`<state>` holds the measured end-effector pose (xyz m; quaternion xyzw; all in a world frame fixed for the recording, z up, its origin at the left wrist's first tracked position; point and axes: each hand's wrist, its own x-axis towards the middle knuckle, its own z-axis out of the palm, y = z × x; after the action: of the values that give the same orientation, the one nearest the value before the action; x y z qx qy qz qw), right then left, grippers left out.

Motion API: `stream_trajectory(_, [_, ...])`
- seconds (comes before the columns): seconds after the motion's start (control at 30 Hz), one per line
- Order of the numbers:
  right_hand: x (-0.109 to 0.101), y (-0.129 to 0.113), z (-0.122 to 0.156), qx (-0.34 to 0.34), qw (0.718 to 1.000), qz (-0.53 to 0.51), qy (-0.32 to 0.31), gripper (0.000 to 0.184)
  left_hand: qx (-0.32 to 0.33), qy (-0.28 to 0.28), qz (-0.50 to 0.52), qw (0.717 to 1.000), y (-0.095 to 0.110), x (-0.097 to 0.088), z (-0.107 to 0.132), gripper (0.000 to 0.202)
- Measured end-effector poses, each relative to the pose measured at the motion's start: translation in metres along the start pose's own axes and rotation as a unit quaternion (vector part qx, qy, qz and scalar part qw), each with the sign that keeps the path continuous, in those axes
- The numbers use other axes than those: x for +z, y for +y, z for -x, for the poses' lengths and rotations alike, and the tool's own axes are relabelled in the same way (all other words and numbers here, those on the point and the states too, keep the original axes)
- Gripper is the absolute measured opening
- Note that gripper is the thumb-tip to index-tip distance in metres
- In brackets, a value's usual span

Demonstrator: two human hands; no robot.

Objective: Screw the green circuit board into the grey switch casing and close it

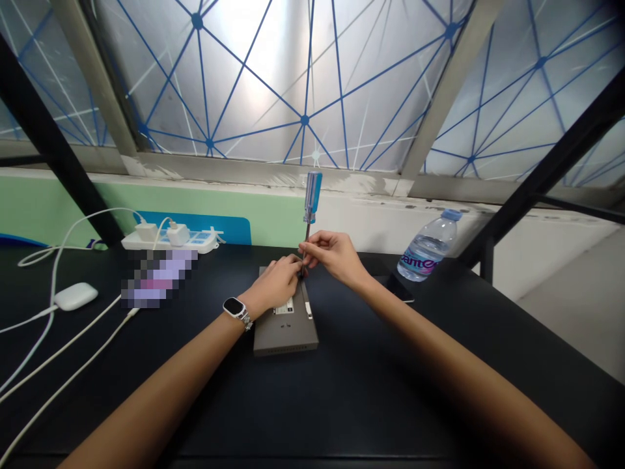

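A flat grey box-shaped device (pixel 286 335), with a white label and small vent slots on its near edge, lies on the black table. Over its far half rests my left hand (pixel 277 281), fingers bent down and gathered by the screwdriver's tip, holding the device. My right hand (pixel 334 256) pinches the metal shaft of a screwdriver (pixel 312 195) with a clear and blue handle. The screwdriver stands nearly upright, its handle above my fingers. Its tip goes down at the device's far right part, where my fingers hide the contact point. A silver-banded watch (pixel 236 309) is on my left wrist.
A water bottle (pixel 430 247) stands tilted in view at the right, near a dark phone (pixel 399 288). On the left are a white power strip (pixel 200 241) with plugs, a pixelated item (pixel 159 280), white cables and a white earbud-type case (pixel 76 296). Black frame bars flank the table.
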<state>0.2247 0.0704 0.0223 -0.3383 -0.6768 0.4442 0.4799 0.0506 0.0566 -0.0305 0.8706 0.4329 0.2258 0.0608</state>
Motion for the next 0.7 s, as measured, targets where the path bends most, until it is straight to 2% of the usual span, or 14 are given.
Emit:
stream_trajectory(0.2, [-0.006, -0.006, 0.001, -0.022, 0.996, 0.040, -0.080, 0.029, -0.007, 0.003, 0.001, 1.000, -0.001, 0.001, 0.001, 0.027])
stream_trajectory(0.33, [-0.002, -0.002, 0.003, -0.019, 0.998, 0.050, -0.032, 0.028, 0.000, 0.003, 0.008, 1.000, 0.001, 0.000, 0.001, 0.027])
stream_trajectory(0.43, [0.000, 0.004, 0.001, 0.000, 1.000, -0.008, 0.013, 0.037, -0.002, 0.004, 0.006, 1.000, 0.002, -0.001, 0.001, 0.028])
stream_trajectory(0.5, [-0.001, 0.006, -0.001, 0.014, 0.999, -0.041, 0.014, 0.041, -0.001, 0.004, 0.003, 1.000, 0.002, -0.001, 0.002, 0.028])
stream_trajectory(0.7, [-0.009, -0.002, -0.002, 0.008, 0.997, -0.005, -0.082, 0.034, -0.014, 0.012, -0.016, 1.000, 0.002, 0.000, 0.003, 0.027])
